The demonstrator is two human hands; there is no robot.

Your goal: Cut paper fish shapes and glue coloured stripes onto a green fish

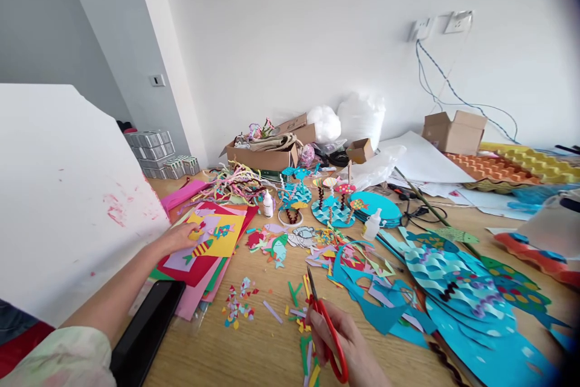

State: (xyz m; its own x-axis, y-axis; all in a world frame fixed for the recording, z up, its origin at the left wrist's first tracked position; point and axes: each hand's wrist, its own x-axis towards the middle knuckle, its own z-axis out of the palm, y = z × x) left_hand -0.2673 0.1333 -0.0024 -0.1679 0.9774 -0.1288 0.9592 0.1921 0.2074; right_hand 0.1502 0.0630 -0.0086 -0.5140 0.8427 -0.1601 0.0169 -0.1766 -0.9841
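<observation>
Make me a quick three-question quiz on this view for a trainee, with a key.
1. Which hand holds the red-handled scissors?
2. True or false: the left hand is on the stack of blue discs.
3. Which of these lies nearest the left sleeve? A) orange egg tray B) flat black device C) glue bottle

Key:
1. The right hand.
2. False; it is over the yellow paper, among fish cutouts.
3. B
</observation>
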